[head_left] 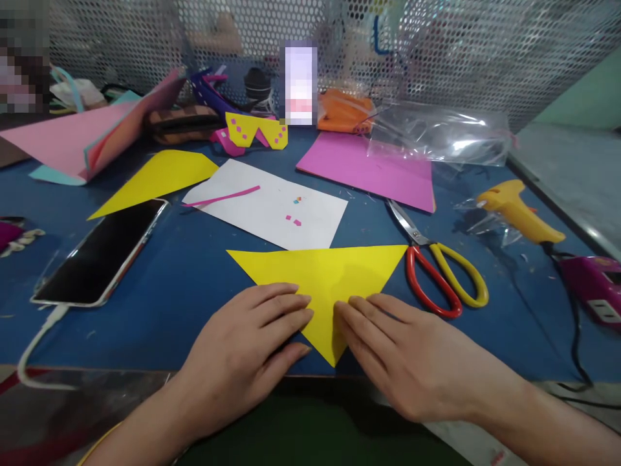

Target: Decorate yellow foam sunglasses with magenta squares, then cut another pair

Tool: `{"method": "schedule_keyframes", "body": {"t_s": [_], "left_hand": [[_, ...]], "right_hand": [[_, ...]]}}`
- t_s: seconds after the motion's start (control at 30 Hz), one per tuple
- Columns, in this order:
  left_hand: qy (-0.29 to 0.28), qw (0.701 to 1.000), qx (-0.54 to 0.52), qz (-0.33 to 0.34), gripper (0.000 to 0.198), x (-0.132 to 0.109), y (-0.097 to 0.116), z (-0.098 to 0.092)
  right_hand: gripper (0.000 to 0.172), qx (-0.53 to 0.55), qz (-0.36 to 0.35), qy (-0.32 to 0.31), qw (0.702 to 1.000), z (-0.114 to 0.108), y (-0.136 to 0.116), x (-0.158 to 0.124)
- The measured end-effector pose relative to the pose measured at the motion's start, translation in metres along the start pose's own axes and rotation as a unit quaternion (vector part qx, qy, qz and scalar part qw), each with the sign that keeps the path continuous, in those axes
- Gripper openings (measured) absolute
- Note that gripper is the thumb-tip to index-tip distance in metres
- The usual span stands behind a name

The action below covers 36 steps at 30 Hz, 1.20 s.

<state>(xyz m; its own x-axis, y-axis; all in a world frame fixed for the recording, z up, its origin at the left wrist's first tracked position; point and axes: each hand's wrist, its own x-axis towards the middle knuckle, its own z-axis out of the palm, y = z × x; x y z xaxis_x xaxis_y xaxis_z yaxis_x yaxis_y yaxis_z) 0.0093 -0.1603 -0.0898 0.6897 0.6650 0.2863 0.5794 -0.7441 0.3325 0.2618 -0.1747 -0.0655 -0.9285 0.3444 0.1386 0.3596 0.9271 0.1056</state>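
A yellow sheet of paper (315, 272), shaped like a triangle with its point toward me, lies at the table's near edge. My left hand (242, 340) rests on its left side, the fingers stretched out and lying flat. On its right side lies my right hand (407, 356), fingers also extended, their tips pressing the paper. Neither hand grasps anything. Just right of the triangle are scissors (417, 239) with one red and one yellow handle. Behind it is a white sheet (272, 207) bearing a pink strip (228, 195) and small pink paper pieces (294, 221).
On the left are a charging phone (107, 252), another yellow paper (160, 175) and pink sheets (87, 139). A yellow paper mask (242, 133) with pink dots stands behind. Purple paper (369, 165), clear plastic (446, 133) and a yellow glue gun (521, 210) with its cord occupy the right.
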Motion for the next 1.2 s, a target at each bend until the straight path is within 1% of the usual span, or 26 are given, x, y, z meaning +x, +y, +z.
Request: {"method": "schedule_keyframes", "body": {"t_s": [0.13,0.23,0.3,0.4,0.47,0.53,0.57,0.63,0.7,0.77,0.83,0.93,1.03,1.2], "left_hand": [[0.008,1.000,0.008,0.017,0.026,0.001,0.001,0.001],[0.017,0.998,0.036,0.042,0.025,0.003,0.002,0.003],[0.027,0.997,0.050,0.049,0.024,0.003,0.002,0.004],[0.038,0.998,0.038,0.033,0.023,0.001,0.002,0.004],[0.037,0.999,0.026,0.027,0.027,0.000,0.002,0.004],[0.040,0.998,0.032,0.040,0.033,-0.002,0.003,0.004],[0.047,0.997,0.044,0.051,0.031,-0.003,0.004,0.005],[0.077,0.992,0.075,0.070,0.021,-0.005,0.006,0.007],[0.106,0.987,0.100,0.073,0.018,-0.008,0.008,0.010],[0.115,0.985,0.106,0.067,0.018,-0.011,0.010,0.012],[0.109,0.987,0.100,0.060,0.017,-0.013,0.010,0.012],[0.110,0.989,0.084,0.051,0.017,-0.014,0.010,0.012],[0.115,0.991,0.055,0.042,0.014,-0.015,0.010,0.012],[0.101,0.995,-0.007,0.004,0.013,-0.014,0.009,0.009]], "right_hand": [[0.036,0.035,0.028,0.007,0.999,0.000,-0.005,0.000],[0.035,-0.012,-0.005,0.006,1.000,-0.002,-0.007,0.000],[0.034,-0.047,-0.022,0.020,0.998,-0.002,-0.008,0.002],[0.032,-0.064,-0.014,0.051,0.997,0.001,-0.012,0.002],[0.030,-0.051,0.016,0.080,0.995,0.005,-0.016,0.000],[0.028,-0.024,0.065,0.121,0.990,0.010,-0.022,-0.002],[0.026,-0.010,0.091,0.140,0.986,0.012,-0.026,-0.003],[0.024,0.014,0.131,0.170,0.977,0.016,-0.033,-0.003],[0.021,0.037,0.167,0.188,0.967,0.020,-0.038,-0.001],[0.019,0.058,0.213,0.192,0.956,0.024,-0.041,0.002],[0.018,0.081,0.261,0.184,0.944,0.027,-0.042,0.004],[0.016,0.139,0.314,0.193,0.919,0.030,-0.042,0.005],[0.016,0.194,0.348,0.205,0.894,0.031,-0.042,0.003],[0.019,0.217,0.389,0.208,0.871,0.030,-0.042,0.000]]}}
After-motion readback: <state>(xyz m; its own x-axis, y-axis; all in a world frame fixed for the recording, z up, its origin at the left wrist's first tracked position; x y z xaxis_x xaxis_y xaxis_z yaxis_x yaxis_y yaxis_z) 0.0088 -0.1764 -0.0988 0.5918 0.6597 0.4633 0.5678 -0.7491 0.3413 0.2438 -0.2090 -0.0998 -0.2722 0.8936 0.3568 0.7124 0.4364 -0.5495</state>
